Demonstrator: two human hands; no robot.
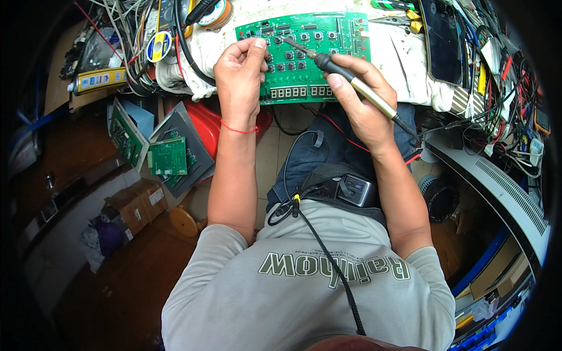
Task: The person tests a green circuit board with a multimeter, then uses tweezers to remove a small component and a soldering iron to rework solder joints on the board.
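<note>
A green circuit board (319, 25) lies on the white-covered bench, with rows of black push buttons and digit displays (288, 92) along its near edge. My right hand (370, 111) grips a soldering iron (377, 99) by its handle. The iron slants up and left over the board, its tip close to the upper row of buttons. At the board's left edge, my left hand (239, 73) has thumb and forefinger pinched together near that tip. Whatever sits between those fingertips is too small to make out.
Solder spools (158, 47), a wire reel (215, 13) and tangled cables crowd the bench's left. Pliers (398, 22), a dark phone-like panel (444, 44) and more cables lie right. Loose boards (168, 157) lean beside a red stool (202, 126) at lower left.
</note>
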